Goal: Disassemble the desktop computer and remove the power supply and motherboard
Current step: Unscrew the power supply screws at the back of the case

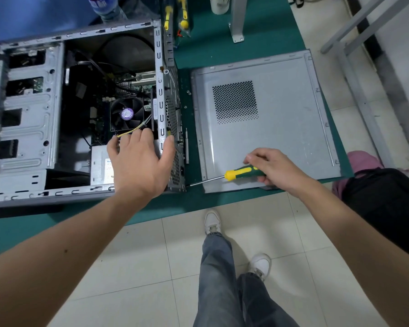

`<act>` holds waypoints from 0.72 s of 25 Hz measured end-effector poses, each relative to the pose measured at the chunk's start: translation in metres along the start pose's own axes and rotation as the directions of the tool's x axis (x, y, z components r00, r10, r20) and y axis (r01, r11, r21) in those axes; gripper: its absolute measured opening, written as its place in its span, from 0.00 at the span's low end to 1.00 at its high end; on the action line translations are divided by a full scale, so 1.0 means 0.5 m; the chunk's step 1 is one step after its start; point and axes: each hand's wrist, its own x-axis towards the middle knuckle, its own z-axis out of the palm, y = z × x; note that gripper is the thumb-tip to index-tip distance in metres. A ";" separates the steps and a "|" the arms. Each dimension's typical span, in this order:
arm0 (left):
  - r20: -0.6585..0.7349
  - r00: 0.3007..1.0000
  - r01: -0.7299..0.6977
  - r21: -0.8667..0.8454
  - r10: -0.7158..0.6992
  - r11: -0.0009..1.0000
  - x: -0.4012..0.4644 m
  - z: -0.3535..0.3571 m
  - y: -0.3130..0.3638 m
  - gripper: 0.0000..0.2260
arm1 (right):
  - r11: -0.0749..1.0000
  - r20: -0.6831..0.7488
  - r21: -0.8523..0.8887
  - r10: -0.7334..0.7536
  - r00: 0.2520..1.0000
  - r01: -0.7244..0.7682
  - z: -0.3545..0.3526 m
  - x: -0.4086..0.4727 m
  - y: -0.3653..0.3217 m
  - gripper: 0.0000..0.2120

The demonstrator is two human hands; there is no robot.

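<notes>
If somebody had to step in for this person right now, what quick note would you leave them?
Left hand: open, resting on the rear edge of the open grey metal computer case, fingers over the silver power supply box.
Right hand: grips the green-and-yellow-handled screwdriver, tip at the case's rear corner.
Done: grey perforated side panel is off, lying on the green mat; loose screws beside it.
Left: power supply and motherboard with black fan are inside.

An open grey metal computer case [31,119] lies on its side on a green bench mat [222,55]. The left hand [139,161] rests spread over its silver power supply box [102,166]. The right hand [273,168] grips a green-and-yellow-handled screwdriver [234,174] above the detached grey perforated side panel [281,119], tip at the case's rear corner.
</notes>
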 end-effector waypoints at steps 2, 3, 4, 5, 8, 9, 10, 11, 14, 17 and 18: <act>0.006 1.000 0.002 -0.001 -0.002 1.000 -0.001 -0.002 0.001 0.19 | 0.986 -0.052 0.133 -0.098 0.994 0.105 -0.001 0.000 -0.003 0.07; 0.007 1.000 0.004 -0.003 -0.004 1.000 -0.001 -0.003 0.001 0.19 | 0.967 -0.065 0.225 -0.111 0.992 0.123 -0.001 0.000 0.000 0.12; 0.004 1.000 0.002 -0.010 -0.001 1.000 -0.002 -0.004 0.002 0.19 | 0.944 -0.070 0.310 -0.099 0.993 0.116 -0.001 -0.005 0.001 0.15; -0.004 1.000 -0.004 -0.020 0.004 1.000 -0.002 -0.004 0.002 0.18 | 0.928 -0.076 0.358 -0.077 0.994 0.100 0.003 -0.008 0.002 0.14; -0.045 0.998 -0.038 -0.081 0.034 0.996 -0.009 -0.009 0.007 0.20 | 0.984 -0.075 0.176 0.026 0.997 -0.012 0.009 -0.014 -0.003 0.06; -0.077 0.995 -0.076 -0.086 0.069 0.993 -0.014 -0.011 0.008 0.21 | 0.997 -0.091 0.077 0.022 0.996 -0.015 0.007 -0.013 -0.002 0.10; -0.114 0.984 -0.148 -0.068 0.140 0.987 -0.019 -0.016 0.008 0.21 | 0.999 -0.105 0.035 -0.001 0.995 0.004 0.007 -0.015 -0.005 0.10; -0.145 0.955 -0.265 -0.018 0.260 0.964 -0.018 -0.022 0.012 0.19 | 0.997 -0.128 0.062 -0.036 0.991 0.044 0.005 -0.016 -0.007 0.07; 0.148 0.714 -0.700 0.194 0.685 0.688 0.032 -0.046 0.044 0.12 | 0.969 -0.106 0.215 -0.097 0.990 0.118 -0.002 -0.033 -0.009 0.09; 0.764 0.411 -0.870 0.166 0.497 0.463 0.106 -0.049 0.105 0.12 | 0.969 -0.066 0.238 -0.052 0.996 0.067 -0.001 -0.041 -0.001 0.16; 0.855 0.356 -0.884 0.177 0.377 0.433 0.117 -0.035 0.122 0.11 | 0.973 -0.067 0.224 -0.041 0.997 0.055 0.001 -0.045 0.002 0.14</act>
